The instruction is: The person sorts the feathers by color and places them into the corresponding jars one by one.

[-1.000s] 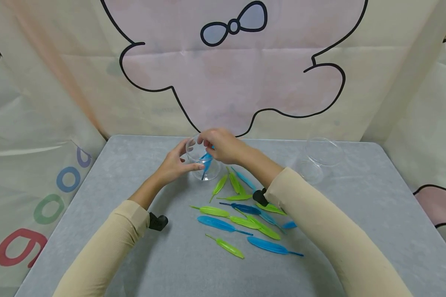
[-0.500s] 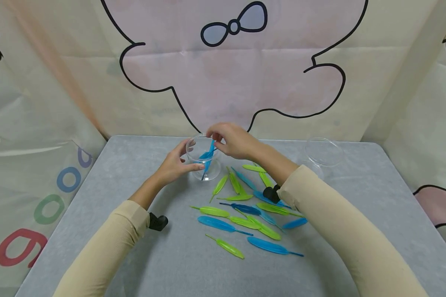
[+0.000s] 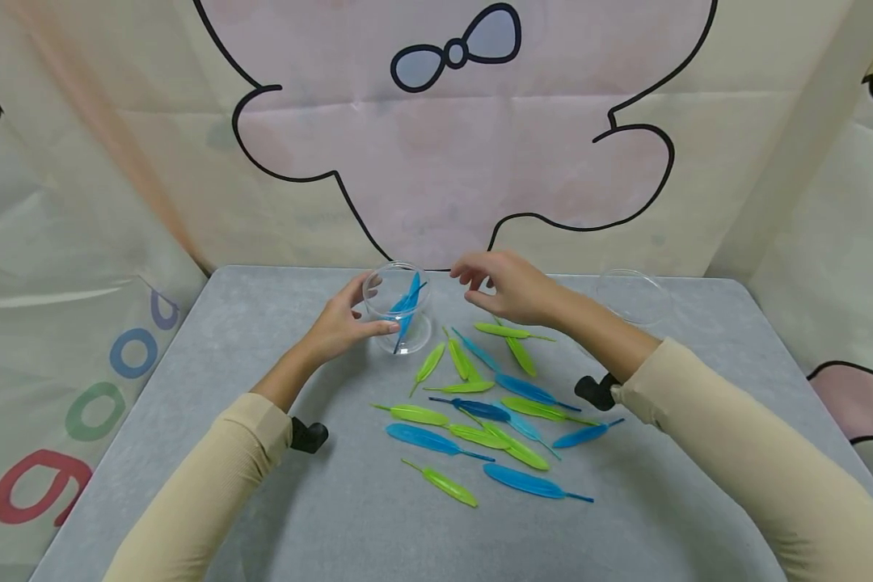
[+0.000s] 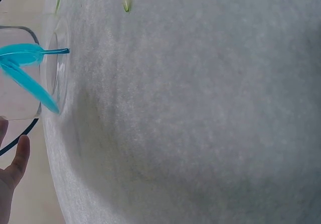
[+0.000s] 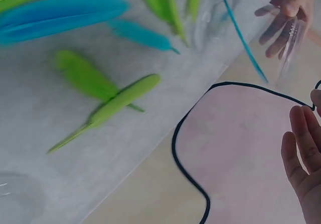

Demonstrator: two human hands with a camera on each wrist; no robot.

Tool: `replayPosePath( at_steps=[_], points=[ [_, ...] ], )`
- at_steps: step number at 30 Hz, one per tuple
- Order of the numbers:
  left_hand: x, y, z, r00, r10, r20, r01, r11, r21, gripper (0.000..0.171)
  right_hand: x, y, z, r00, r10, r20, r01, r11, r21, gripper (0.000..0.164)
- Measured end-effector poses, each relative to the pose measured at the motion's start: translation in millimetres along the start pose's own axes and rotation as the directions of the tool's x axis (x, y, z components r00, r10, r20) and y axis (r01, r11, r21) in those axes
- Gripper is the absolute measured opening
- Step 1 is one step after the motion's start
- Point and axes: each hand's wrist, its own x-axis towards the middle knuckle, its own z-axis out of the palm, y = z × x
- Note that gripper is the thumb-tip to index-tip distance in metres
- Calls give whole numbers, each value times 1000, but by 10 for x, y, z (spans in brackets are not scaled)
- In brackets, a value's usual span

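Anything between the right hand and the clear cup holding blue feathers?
No object: in the head view, only bare tabletop and backdrop show between the right hand and the clear cup.

My head view faces forward and down; both wrist views, closer, share its flat grey worktop (image 3: 349, 517) and slim green feathers (image 3: 449, 487).

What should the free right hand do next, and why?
I'd probably lower the right hand to a loose blue feather on the table: that hand looks empty, the left hand holds the clear cup, and the feathers inside look blue.
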Motion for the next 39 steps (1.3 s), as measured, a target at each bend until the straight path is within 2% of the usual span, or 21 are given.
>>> replayPosePath(
  at_steps=[8,18,29,39],
  points=[
    [-17,7,0,1000,3,-1,-3,1000,8,93,-462,199,2,999,33,11,-33,998,53,29],
    [-11,6,1,1000,-8,0,8,1000,18,94,-907,494,205,999,52,0,-52,993,105,29],
    [-33,26,5,1000,-7,-1,7,1000,21,95,-1206,721,435,993,98,73,-110,977,180,29],
    [-27,4,7,1000,-6,-2,6,1000,25,93,-1389,859,577,981,146,128,-170,963,207,22]
  ],
)
